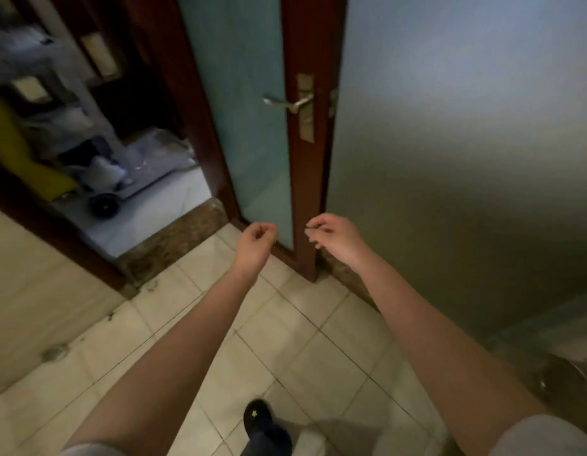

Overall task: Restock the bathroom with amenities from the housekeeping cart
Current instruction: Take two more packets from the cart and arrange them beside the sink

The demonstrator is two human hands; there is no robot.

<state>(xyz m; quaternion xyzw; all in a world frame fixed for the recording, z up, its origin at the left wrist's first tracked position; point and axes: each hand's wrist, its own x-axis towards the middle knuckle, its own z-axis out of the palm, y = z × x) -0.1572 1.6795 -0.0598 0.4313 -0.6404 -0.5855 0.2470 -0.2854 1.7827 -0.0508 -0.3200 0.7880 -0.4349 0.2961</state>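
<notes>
The grey metal housekeeping cart [91, 110] stands outside the bathroom, to the left of the dark red wooden door with a frosted glass panel [302, 192], and is seen through the open doorway. A yellow bag [9, 143] hangs on its left side. White packs lie on its shelves, too blurred to identify. One black wheel [104, 205] rests on the pale floor beyond the brown stone threshold [173, 238].

The left hand [257, 236] hangs in front of the foot of the door, fingers loosely curled, holding nothing. The right hand [331, 235] is just to the right of the door edge, fingers loosely curled, with nothing visible in it. Both hands are well apart from the cart. To the right of the door stands a frosted glass wall [466, 126].

Step in hand, as judged: walking to the cart to fetch supplies. No amenity is carried.

Next move: cross the threshold to the left of the door, reach a cart shelf, and grip the required items. Lift the feet clear of the raised threshold.
</notes>
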